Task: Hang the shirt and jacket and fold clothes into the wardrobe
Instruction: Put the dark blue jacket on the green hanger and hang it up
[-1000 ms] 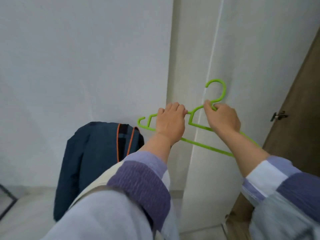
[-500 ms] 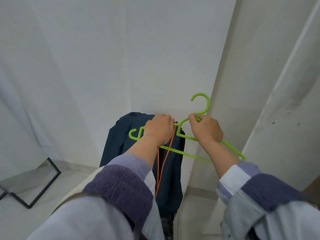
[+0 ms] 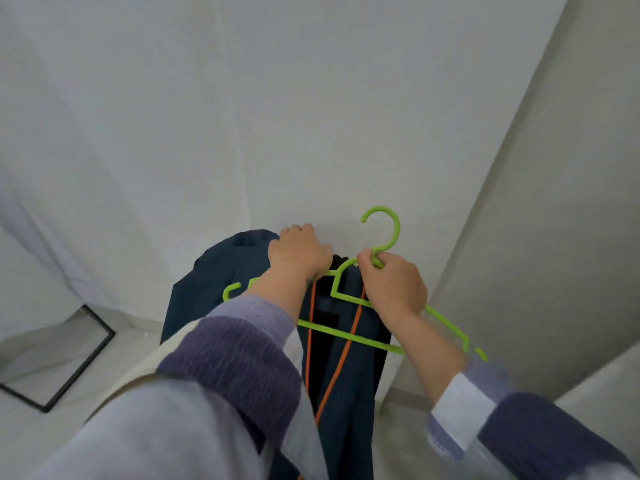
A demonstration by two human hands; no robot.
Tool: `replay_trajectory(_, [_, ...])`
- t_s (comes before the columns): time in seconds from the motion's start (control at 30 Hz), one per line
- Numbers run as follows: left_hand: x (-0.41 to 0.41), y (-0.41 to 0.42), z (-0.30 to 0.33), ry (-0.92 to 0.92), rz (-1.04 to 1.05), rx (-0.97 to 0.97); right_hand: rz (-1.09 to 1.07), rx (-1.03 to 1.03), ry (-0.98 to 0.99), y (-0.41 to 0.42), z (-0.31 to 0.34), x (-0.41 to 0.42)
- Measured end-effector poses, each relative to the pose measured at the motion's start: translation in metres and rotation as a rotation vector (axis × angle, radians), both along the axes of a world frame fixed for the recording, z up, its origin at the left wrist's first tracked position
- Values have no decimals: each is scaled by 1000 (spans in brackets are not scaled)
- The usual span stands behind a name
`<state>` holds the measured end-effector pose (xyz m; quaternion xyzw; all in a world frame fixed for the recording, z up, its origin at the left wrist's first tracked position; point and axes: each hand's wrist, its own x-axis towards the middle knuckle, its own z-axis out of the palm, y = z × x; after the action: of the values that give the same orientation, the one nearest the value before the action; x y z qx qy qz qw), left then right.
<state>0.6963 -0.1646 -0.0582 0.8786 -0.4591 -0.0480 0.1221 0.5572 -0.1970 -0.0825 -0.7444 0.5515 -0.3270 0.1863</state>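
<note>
A bright green plastic hanger (image 3: 349,299) is held out in front of me, hook pointing up. My right hand (image 3: 393,282) pinches its neck just below the hook. My left hand (image 3: 299,254) grips the left shoulder of the hanger together with the collar of a dark navy jacket (image 3: 214,282) with orange piping. The jacket hangs down below the hanger between my forearms; its lower part is hidden behind my left sleeve.
White walls (image 3: 242,116) stand straight ahead. A pale panel (image 3: 554,202) runs up the right side. On the floor at lower left lies a black-framed panel (image 3: 65,362).
The view has swung left and down, away from the brown door. My hands and the hanger now sit over the jacket, and my left hand has closed on its collar.
</note>
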Motion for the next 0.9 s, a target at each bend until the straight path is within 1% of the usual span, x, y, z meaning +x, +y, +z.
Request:
replay_trajectory(0.1, [6,-25,0,19,29,199,-22,-27,8,-12,-13,7])
replay_trajectory(0.2, [8,-39,-1,26,75,293,-42,-44,4,-15,-17,13])
replay_trajectory(0.27, [8,-43,-4,19,128,292,-31,-52,0,-15,-17,15])
replay_trajectory(0.33, [7,-44,-7,-22,168,238,-27,-55,1,-15,-16,15])
replay_trajectory(0.5, [1,-20,12,-213,113,160,-14,-82,30,5,-13,9])
replay_trajectory(0.53, [1,-11,20,-221,112,128,-5,-93,35,12,-10,7])
replay_trajectory(0.57, [1,-1,28,-193,123,85,3,-105,34,19,-7,4])
replay_trajectory(0.63, [5,23,45,-53,176,-58,8,-137,31,34,7,-1])
replay_trajectory(0.73, [9,64,67,266,256,-277,-5,-182,17,58,31,-8])
replay_trajectory(0.8, [6,91,76,437,310,-385,-1,-205,-9,76,45,-12])
replay_trajectory(0.83, [5,103,80,467,320,-427,5,-213,-20,85,52,-14])
replay_trajectory(0.87, [4,115,82,452,312,-453,10,-218,-27,94,56,-17])
replay_trajectory(0.9, [4,127,83,398,291,-462,16,-220,-32,103,61,-20])
